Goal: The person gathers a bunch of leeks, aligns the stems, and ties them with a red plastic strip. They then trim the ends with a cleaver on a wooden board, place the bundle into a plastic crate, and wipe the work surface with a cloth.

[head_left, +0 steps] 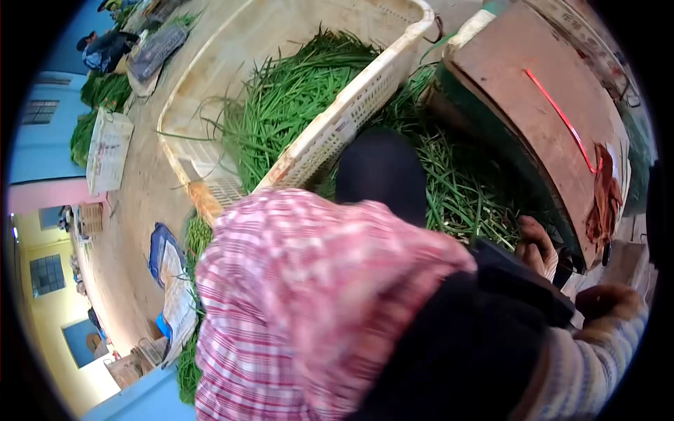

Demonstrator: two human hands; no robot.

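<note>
My left hand (535, 247) is at the right, its fingers curled beside the edge of a loose pile of green stalks (467, 186). Whatever it grips is hidden. Lower and further right, my right hand (612, 303) comes out of a striped knitted sleeve (579, 372) with its fingers bent inward; what lies in them is in shadow. A dark strap-like object (523, 284) lies between the hands and partly covers the left one. Pink plaid cloth (281, 281) covers the lower middle of the view, below a dark rounded knee (382, 168).
A large white crate (351, 105) holds long green stalks (298, 95). A brown-topped box (533, 91) with a red strip (562, 119) and brown rag (604, 203) stands right. Another white crate (110, 151), a sack (179, 298) and a distant person (105, 50) are left.
</note>
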